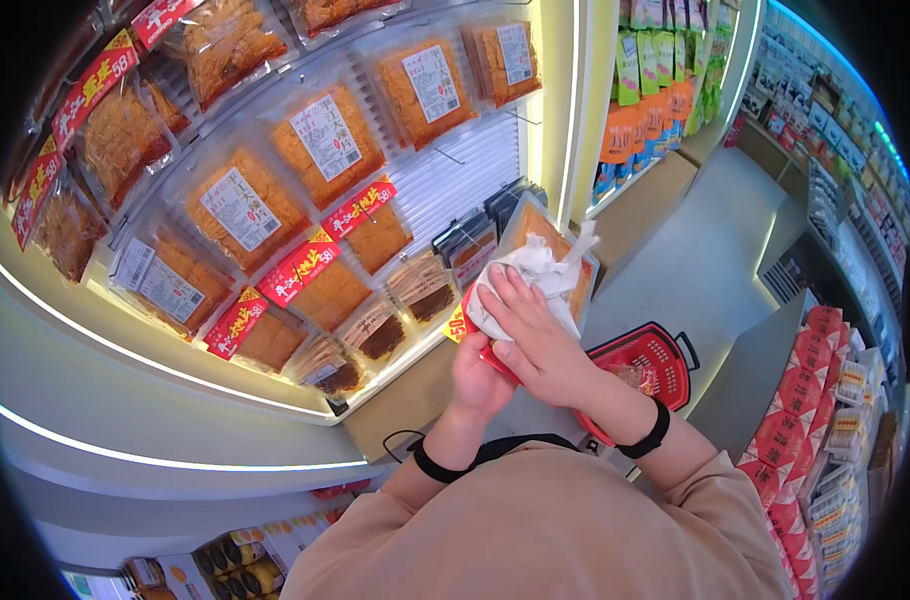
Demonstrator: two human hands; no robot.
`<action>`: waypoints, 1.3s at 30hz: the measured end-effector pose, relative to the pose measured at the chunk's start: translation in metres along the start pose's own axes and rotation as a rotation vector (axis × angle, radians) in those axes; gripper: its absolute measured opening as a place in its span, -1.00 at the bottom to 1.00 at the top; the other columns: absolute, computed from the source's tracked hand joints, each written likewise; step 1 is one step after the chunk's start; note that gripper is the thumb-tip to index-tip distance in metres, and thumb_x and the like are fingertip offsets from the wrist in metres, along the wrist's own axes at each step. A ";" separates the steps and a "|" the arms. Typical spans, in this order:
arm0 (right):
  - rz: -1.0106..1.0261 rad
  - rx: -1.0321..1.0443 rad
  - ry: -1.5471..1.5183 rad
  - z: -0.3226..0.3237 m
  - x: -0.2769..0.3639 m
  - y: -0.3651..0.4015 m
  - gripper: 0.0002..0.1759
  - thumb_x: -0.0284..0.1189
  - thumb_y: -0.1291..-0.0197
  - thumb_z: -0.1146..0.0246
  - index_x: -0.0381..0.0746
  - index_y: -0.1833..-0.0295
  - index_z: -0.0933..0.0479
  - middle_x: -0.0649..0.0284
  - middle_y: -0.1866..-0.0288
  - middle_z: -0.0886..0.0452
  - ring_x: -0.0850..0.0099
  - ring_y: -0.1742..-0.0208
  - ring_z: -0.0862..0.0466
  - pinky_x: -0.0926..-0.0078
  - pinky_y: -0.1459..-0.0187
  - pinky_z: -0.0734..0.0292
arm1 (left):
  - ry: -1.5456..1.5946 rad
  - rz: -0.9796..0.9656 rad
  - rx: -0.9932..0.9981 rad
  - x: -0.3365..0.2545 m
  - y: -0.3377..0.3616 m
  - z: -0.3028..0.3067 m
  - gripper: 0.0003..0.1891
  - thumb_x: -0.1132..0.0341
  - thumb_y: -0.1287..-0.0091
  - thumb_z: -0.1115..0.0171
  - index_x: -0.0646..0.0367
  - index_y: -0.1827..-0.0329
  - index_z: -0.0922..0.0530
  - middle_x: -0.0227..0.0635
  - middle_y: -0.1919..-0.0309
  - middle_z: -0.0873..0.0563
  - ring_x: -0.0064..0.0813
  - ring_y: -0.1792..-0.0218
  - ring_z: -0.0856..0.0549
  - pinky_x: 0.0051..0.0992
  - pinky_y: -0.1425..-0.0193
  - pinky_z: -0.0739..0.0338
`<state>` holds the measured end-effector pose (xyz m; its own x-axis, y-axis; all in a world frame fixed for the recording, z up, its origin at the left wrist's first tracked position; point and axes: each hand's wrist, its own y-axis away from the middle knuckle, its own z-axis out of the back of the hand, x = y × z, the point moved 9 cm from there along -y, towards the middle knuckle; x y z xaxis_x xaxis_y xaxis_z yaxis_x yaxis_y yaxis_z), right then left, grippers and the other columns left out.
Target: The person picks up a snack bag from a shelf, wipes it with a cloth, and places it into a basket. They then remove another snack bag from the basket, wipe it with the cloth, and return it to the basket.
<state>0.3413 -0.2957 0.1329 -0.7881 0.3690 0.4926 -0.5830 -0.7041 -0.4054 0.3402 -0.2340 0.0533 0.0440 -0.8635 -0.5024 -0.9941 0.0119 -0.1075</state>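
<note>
A clear plastic packet of orange-brown food sheets is held up in front of me, with a red and yellow price label at its near left edge. My left hand grips the packet's near edge, thumb on top; its other fingers are mostly hidden. Crumpled white tissue lies over the packet's face. My right hand presses down on this tissue with fingers together and bent slightly, holding it against the packet. Both wrists wear black bands.
Similar packets hang on lit shelf hooks at left, above small packs with red price tags. Below my hands stands a red basket with packets inside. Stacked red boxes line the right; a grey aisle floor runs ahead.
</note>
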 end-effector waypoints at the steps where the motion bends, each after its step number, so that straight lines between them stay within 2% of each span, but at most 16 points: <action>1: -0.015 -0.008 -0.001 -0.001 -0.006 -0.003 -0.36 -0.21 -0.46 0.10 -0.27 -0.53 -0.05 -0.05 -0.60 0.05 0.01 -0.60 0.03 0.06 -0.51 0.15 | 0.005 -0.007 -0.009 0.000 -0.001 0.000 -0.39 0.19 -0.40 0.15 0.18 -0.51 -0.12 -0.17 -0.45 -0.29 -0.19 -0.45 -0.29 -0.13 -0.52 -0.12; 7: -0.328 0.036 -0.229 0.008 -0.068 -0.026 -0.37 -0.17 -0.50 0.19 -0.21 -0.57 0.02 0.05 -0.63 0.12 0.14 -0.63 0.12 0.10 -0.53 0.23 | 0.101 0.121 0.067 0.009 0.010 -0.004 -0.40 0.24 -0.39 0.13 0.17 -0.50 -0.12 -0.14 -0.45 -0.28 -0.18 -0.41 -0.35 -0.13 -0.48 -0.21; 8: -0.331 -0.006 -0.503 -0.011 -0.103 -0.030 -0.34 -0.13 -0.52 0.21 -0.26 -0.57 0.06 0.09 -0.63 0.12 0.23 -0.64 0.14 0.25 -0.54 0.23 | 0.088 0.104 0.062 0.009 0.013 -0.004 -0.38 0.24 -0.39 0.13 0.17 -0.52 -0.07 -0.14 -0.45 -0.28 -0.19 -0.41 -0.36 -0.13 -0.48 -0.22; 12: -0.231 -0.056 -0.361 0.004 -0.049 -0.012 -0.34 -0.12 -0.52 0.24 -0.34 -0.53 0.00 -0.01 -0.62 0.10 0.17 -0.63 0.12 0.35 -0.54 0.21 | 0.005 -0.037 0.109 -0.007 0.012 -0.036 -0.28 0.22 -0.40 0.13 0.12 -0.59 0.16 -0.14 -0.45 -0.26 -0.24 -0.39 -0.38 -0.17 -0.48 -0.22; 15: -0.171 -0.066 -0.424 0.001 -0.038 -0.005 -0.34 -0.12 -0.52 0.23 -0.32 -0.54 0.01 -0.02 -0.61 0.09 0.16 -0.63 0.12 0.35 -0.54 0.20 | -0.004 -0.028 0.081 -0.001 0.012 -0.014 -0.30 0.15 -0.42 0.11 0.17 -0.56 0.07 -0.11 -0.47 -0.22 -0.17 -0.44 -0.30 -0.12 -0.48 -0.21; 19: -0.198 -0.012 -0.453 -0.007 -0.076 -0.020 -0.30 -0.06 -0.52 0.27 -0.32 -0.55 0.03 -0.02 -0.60 0.04 0.14 -0.62 0.05 0.36 -0.54 0.16 | 0.072 0.039 0.065 0.001 0.018 0.003 -0.31 0.15 -0.38 0.05 0.18 -0.54 -0.01 -0.11 -0.38 -0.37 -0.14 -0.33 -0.45 -0.12 -0.42 -0.31; 23: -0.454 0.282 -0.682 -0.026 -0.088 -0.011 -0.26 0.04 -0.50 0.29 -0.28 -0.55 0.00 0.03 -0.60 -0.02 0.20 -0.60 -0.02 0.42 -0.52 0.10 | 0.095 0.004 -0.043 -0.021 0.026 -0.008 -0.41 0.14 -0.35 0.00 0.23 -0.41 -0.22 -0.11 -0.25 -0.51 -0.18 -0.22 -0.55 -0.14 -0.35 -0.41; 24: -0.546 0.321 -0.663 -0.034 -0.098 0.002 -0.28 0.06 -0.49 0.26 -0.29 -0.47 -0.20 0.00 -0.48 -0.27 0.21 -0.49 -0.26 0.40 -0.43 -0.13 | 0.122 0.018 -0.079 -0.019 0.030 0.022 -0.34 0.14 -0.31 -0.03 0.22 -0.45 -0.16 -0.08 -0.30 -0.45 -0.15 -0.26 -0.52 -0.13 -0.36 -0.40; 26: -0.691 0.359 -0.704 -0.076 -0.156 0.039 -0.30 0.05 -0.49 0.25 -0.31 -0.34 -0.39 0.03 -0.24 -0.53 0.26 -0.21 -0.53 0.37 -0.24 -0.37 | 0.050 -0.057 -0.051 -0.036 0.034 -0.004 -0.29 0.15 -0.28 -0.04 0.21 -0.48 -0.11 -0.06 -0.32 -0.42 -0.12 -0.29 -0.49 -0.12 -0.36 -0.40; 28: -0.818 0.152 -0.464 -0.062 -0.194 0.077 -0.33 0.04 -0.49 0.19 -0.34 -0.19 -0.50 0.12 -0.02 -0.63 0.35 0.03 -0.59 0.40 -0.05 -0.47 | 0.050 -0.091 -0.043 -0.052 0.038 -0.006 -0.22 0.17 -0.24 -0.05 0.17 -0.54 -0.03 -0.02 -0.36 -0.36 -0.09 -0.32 -0.45 -0.10 -0.37 -0.38; 30: -0.917 -0.368 -0.745 -0.029 -0.208 0.106 -0.41 -0.01 -0.49 0.12 -0.31 -0.14 -0.52 0.14 0.03 -0.63 0.42 0.00 -0.59 0.49 -0.04 -0.48 | 0.075 -0.105 -0.089 -0.064 0.037 0.003 -0.21 0.16 -0.24 -0.04 0.16 -0.55 -0.02 -0.02 -0.37 -0.35 -0.09 -0.32 -0.45 -0.07 -0.38 -0.37; 32: -0.573 -0.659 -0.634 0.021 -0.166 0.101 -0.66 -0.23 -0.39 -0.13 -0.27 -0.04 -0.56 0.15 0.11 -0.65 0.35 0.05 -0.64 0.50 0.06 -0.51 | 0.112 -0.122 -0.026 -0.076 0.028 -0.011 -0.26 0.15 -0.27 0.00 0.15 -0.53 -0.08 -0.01 -0.38 -0.35 -0.07 -0.31 -0.46 -0.03 -0.39 -0.34; 35: -0.123 -0.533 0.079 0.066 -0.052 0.064 -0.74 -0.42 -0.16 -0.30 -0.25 0.03 -0.59 0.14 0.12 -0.66 0.25 0.16 -0.66 0.43 0.15 -0.53 | 0.172 -0.032 -0.078 -0.068 0.017 0.000 -0.30 0.23 -0.27 0.09 0.18 -0.53 -0.09 -0.01 -0.41 -0.33 -0.10 -0.36 -0.42 -0.09 -0.43 -0.31; 36: -0.011 -0.493 0.221 0.066 -0.033 0.059 -0.72 -0.47 -0.08 -0.35 -0.24 0.05 -0.60 0.14 0.13 -0.67 0.22 0.20 -0.66 0.42 0.18 -0.54 | 0.222 -0.029 0.029 -0.065 0.013 -0.010 -0.34 0.02 -0.41 0.14 0.20 -0.50 -0.14 -0.05 -0.38 -0.37 -0.10 -0.35 -0.42 -0.08 -0.43 -0.30; 38: 0.082 -0.399 0.236 0.058 -0.040 0.056 -0.64 -0.50 0.08 -0.43 -0.24 0.08 -0.61 0.14 0.15 -0.67 0.15 0.25 -0.65 0.40 0.22 -0.54 | 0.230 0.025 0.087 -0.054 0.010 -0.024 -0.26 -0.19 -0.42 0.20 0.21 -0.47 -0.17 -0.10 -0.37 -0.40 -0.13 -0.35 -0.43 -0.10 -0.42 -0.31; 39: -0.058 -0.408 0.091 0.061 -0.060 0.062 -0.66 -0.49 0.05 -0.43 -0.23 0.08 -0.62 0.16 0.17 -0.68 0.21 0.25 -0.66 0.43 0.21 -0.54 | 0.235 0.050 0.114 -0.051 0.012 -0.036 -0.20 -0.29 -0.43 0.23 0.22 -0.46 -0.18 -0.12 -0.36 -0.41 -0.14 -0.35 -0.43 -0.11 -0.42 -0.32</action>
<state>0.3645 -0.3982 0.1253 -0.7552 0.4657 0.4612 -0.6429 -0.3891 -0.6598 0.3227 -0.2079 0.1088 -0.0423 -0.9538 -0.2975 -0.9764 0.1026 -0.1901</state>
